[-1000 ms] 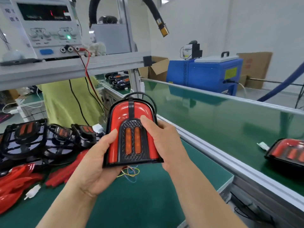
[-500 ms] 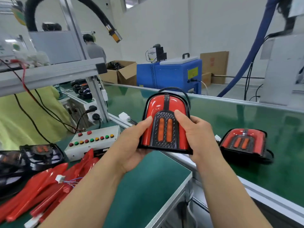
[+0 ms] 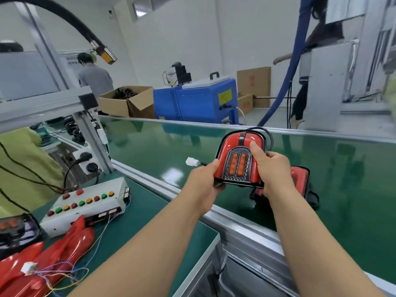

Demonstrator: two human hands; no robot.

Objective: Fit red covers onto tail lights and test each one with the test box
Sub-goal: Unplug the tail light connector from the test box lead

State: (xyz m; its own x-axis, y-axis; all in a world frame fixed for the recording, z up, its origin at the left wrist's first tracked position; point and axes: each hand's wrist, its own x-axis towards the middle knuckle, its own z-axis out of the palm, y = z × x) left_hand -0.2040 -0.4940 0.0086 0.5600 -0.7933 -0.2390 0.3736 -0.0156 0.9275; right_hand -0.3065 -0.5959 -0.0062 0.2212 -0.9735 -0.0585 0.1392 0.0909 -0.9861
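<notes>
Both hands hold a tail light (image 3: 235,151) with its red cover fitted, out over the green conveyor belt (image 3: 342,179). My left hand (image 3: 203,181) grips its lower left corner. My right hand (image 3: 272,168) holds the right side, thumb lying on the red cover. Its white connector (image 3: 190,161) sticks out to the left on a cable. Another covered tail light (image 3: 300,179) lies on the belt, partly hidden behind my right hand. The white test box (image 3: 90,204) with coloured buttons sits on the bench. Loose red covers (image 3: 53,254) lie at the lower left.
An aluminium rail (image 3: 225,219) separates the bench from the belt. An uncovered tail light (image 3: 15,228) sits at the far left. A blue machine (image 3: 197,101), cardboard boxes (image 3: 126,101) and a person in grey (image 3: 94,78) stand beyond the belt. A frame post (image 3: 94,144) carries power sockets.
My view has turned right, away from the bench. Both hands have carried the covered tail light out over the conveyor belt, closer to the tail light lying there.
</notes>
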